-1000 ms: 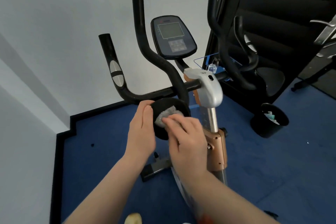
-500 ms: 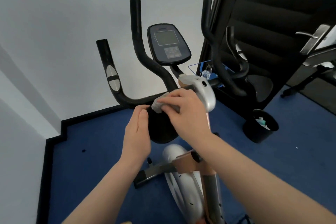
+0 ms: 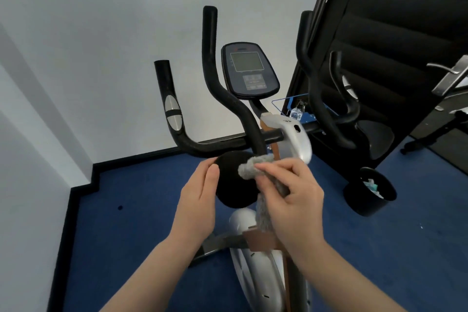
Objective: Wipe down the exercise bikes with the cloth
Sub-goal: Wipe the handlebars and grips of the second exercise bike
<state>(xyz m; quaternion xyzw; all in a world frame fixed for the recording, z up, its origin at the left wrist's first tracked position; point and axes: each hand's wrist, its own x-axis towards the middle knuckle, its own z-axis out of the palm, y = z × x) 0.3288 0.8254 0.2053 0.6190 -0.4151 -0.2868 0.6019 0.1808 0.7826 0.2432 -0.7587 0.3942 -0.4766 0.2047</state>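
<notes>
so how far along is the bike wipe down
Nothing shows as finished. In hand: the right hand presses the grey cloth on the black round pad, which the left hand steadies. Handlebars, console and silver frame look left.

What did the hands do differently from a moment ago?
The right hand slid the fuzzy grey cloth from the round black pad's top back onto its face, a tail now dangling. The left hand stayed flat against the pad's left edge.

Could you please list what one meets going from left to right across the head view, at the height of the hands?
Left hand → black round pad → grey cloth → right hand → black bin.
</notes>
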